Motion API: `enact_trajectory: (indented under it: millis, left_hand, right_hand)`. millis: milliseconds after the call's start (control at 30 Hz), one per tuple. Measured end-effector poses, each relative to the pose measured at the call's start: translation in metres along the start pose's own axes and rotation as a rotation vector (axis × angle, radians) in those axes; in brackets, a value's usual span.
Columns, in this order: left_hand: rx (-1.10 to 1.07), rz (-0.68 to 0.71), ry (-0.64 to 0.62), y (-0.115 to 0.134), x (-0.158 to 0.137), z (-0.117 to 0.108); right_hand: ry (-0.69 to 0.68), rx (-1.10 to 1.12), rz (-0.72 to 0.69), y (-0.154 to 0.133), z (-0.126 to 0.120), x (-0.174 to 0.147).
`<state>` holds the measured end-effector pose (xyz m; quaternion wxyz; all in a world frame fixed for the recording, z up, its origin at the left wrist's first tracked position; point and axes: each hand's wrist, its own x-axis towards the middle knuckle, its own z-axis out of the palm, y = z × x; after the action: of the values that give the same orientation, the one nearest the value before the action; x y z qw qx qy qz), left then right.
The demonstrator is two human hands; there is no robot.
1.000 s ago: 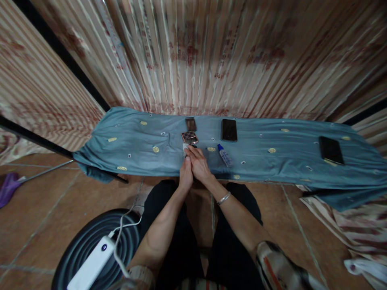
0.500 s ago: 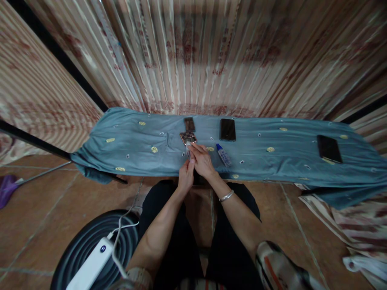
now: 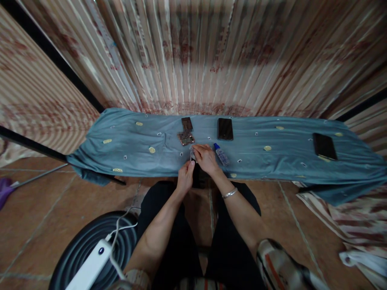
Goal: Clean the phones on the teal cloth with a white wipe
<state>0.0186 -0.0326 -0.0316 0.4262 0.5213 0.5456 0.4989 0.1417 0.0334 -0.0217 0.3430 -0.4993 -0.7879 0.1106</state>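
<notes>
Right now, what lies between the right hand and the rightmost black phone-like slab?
In the head view, the blue-capped bottle lies beside the right hand; beyond it, patterned blue cloth stretches to the black phone-like slab.

Bench (image 3: 169, 161) under blue-green printed cloth (image 3: 287, 139). On it: small dark rectangle (image 3: 186, 123), metallic-edged piece (image 3: 187, 140) just nearer, black slab (image 3: 225, 129), blue-capped bottle (image 3: 221, 155), second slab (image 3: 325, 146) far right.

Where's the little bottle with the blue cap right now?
In the head view, the blue-capped bottle lies on the blue-green cloth, just right of the right hand, with a black phone just beyond it.
</notes>
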Motion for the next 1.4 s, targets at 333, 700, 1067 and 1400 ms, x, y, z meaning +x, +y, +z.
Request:
enact_trajectory:
  millis: [333, 700, 1067, 1400]
  left_hand:
    - [-0.062, -0.057, 0.043, -0.009, 0.006, -0.003]
    - [-0.258, -0.171, 0.151, -0.014, 0.013, -0.002]
    - [-0.284, -0.166, 0.236, -0.016, 0.022, -0.010]
    - [-0.281, -0.127, 0.318, -0.014, 0.024, -0.011]
  right_hand:
    - [-0.074, -0.105, 0.107, 0.010, -0.009, -0.002]
    - [-0.051, 0.050, 0.380, 0.015, -0.007, -0.003]
    - [-0.075, 0.217, 0.412, -0.002, 0.000, -0.022]
    - [-0.155, 0.159, 0.349, -0.009, -0.006, -0.037]
